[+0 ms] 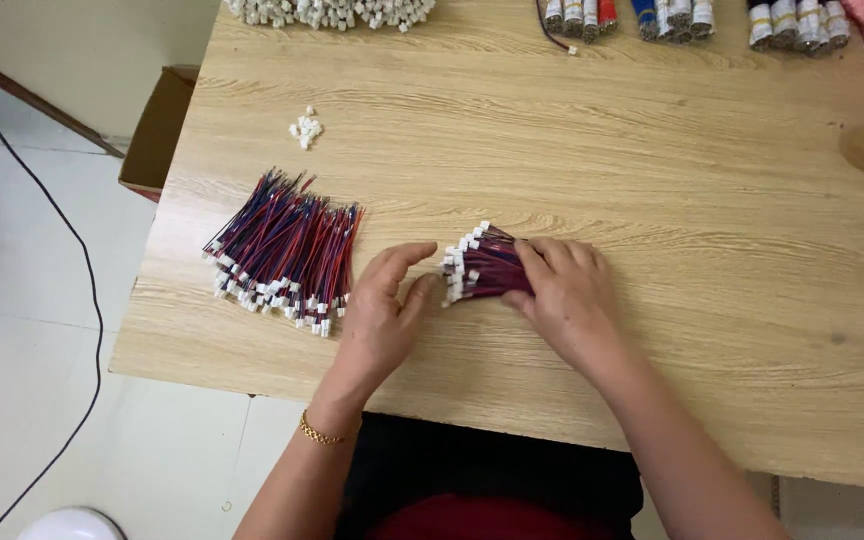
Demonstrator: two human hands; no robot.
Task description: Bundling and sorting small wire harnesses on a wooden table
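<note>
On the wooden table [652, 330], right hand [567, 295] clasping wire bundle [477, 265], left hand [382, 315] beside

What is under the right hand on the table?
The right hand covers a wire bundle; white connector ends stick out left. The wires' far ends are hidden.

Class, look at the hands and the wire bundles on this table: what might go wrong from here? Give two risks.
1. The right hand grips the wire bundle with nothing binding it; if the grip loosens, wires may splay and their white connectors fall out of line.
2. The loose pile lies close beside the left hand; a nudge might scatter it toward the table edge.
</note>
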